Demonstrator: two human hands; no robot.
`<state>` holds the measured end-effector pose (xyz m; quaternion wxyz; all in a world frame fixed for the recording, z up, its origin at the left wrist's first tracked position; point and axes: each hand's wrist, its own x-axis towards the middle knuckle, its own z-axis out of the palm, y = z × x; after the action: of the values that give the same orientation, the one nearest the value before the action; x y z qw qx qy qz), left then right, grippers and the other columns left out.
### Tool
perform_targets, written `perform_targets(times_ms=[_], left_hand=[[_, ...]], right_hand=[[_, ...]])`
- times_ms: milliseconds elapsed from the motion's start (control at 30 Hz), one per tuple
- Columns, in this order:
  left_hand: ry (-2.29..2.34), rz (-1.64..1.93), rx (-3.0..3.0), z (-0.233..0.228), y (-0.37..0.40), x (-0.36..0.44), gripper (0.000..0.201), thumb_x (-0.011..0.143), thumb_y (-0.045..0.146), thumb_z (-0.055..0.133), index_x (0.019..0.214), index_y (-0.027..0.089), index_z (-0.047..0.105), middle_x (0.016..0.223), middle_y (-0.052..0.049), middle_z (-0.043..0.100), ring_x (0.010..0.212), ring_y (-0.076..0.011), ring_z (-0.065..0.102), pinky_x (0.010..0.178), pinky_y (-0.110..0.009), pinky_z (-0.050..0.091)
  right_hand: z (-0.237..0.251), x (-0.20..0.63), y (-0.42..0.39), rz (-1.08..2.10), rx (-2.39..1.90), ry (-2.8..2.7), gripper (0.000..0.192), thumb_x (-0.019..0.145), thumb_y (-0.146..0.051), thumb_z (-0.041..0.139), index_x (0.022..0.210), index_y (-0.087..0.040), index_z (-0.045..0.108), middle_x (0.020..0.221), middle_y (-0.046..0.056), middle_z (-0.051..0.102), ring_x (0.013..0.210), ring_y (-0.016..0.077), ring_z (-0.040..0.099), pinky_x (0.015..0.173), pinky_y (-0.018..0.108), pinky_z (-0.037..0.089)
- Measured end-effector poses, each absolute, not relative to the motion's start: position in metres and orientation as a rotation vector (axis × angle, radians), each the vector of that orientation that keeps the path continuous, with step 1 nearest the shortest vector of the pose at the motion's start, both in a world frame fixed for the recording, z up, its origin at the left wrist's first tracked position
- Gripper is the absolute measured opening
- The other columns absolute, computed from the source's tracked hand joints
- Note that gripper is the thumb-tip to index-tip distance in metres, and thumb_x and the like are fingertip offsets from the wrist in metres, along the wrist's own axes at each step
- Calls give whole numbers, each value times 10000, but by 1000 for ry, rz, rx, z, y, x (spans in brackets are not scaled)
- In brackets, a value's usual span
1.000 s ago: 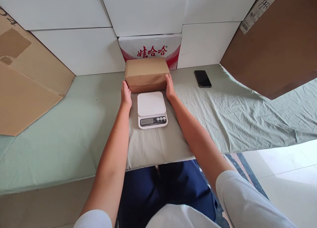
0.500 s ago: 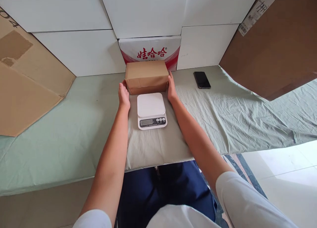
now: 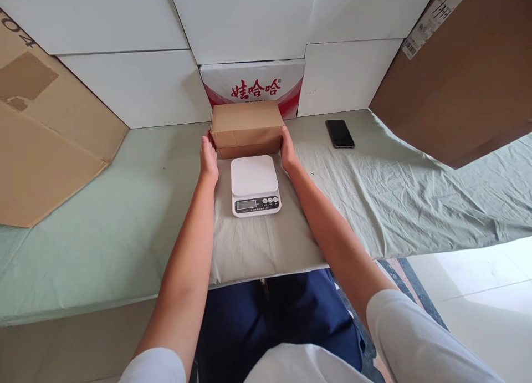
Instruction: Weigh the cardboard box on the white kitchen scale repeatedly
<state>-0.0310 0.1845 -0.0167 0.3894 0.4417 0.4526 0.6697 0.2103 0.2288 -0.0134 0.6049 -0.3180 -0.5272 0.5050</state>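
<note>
A plain brown cardboard box (image 3: 246, 123) sits at the back of the cloth-covered table, just behind a white digital kitchen scale (image 3: 254, 183). My left hand (image 3: 208, 158) presses flat against the box's left end. My right hand (image 3: 287, 148) presses against its right end, so the box is held between both palms. The scale's platform is bare and its display faces me.
A white carton with red characters (image 3: 252, 82) stands right behind the box against white wall panels. A black phone (image 3: 340, 133) lies to the right. Flat cardboard (image 3: 45, 144) leans at the left, and a brown board (image 3: 469, 78) at the right. The green cloth (image 3: 394, 194) is wrinkled.
My left hand drew slightly away from the box's left end, then closed back against it. The box and my right hand have barely moved.
</note>
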Motion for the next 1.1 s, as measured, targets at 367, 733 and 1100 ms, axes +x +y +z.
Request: perform_targets(times_ms=[367,733,1100], left_hand=[[1117,1740,1215,-5,169,-21,954,772,926,415,1430,252,568,1634,-130,462,1583,-273,343,1297,-417,287],[975,1739,1527,35,51,-3,808,873,836,380,1476,320,531,1611,-82,491,1564,-302,376,1277,-438,338],[1030,1741,1469,13,14,6,845,866,832,394,1496,283,512,1589,-119,513,1516,-331,445,1238,-460,394]], right_hand=[[8,205,213,1086,-724,-1226,743,844,-787,437,1405,-307,519,1581,-11,531,1552,218,415,1352,431,290],[43,237,106,1040,-696,-1326,571,952,-642,413,1450,-367,472,1609,-43,484,1596,232,330,1368,461,249],[30,238,59,1049,-768,-1252,535,930,-606,453,1411,-377,510,1550,-27,530,1568,251,346,1364,514,232]])
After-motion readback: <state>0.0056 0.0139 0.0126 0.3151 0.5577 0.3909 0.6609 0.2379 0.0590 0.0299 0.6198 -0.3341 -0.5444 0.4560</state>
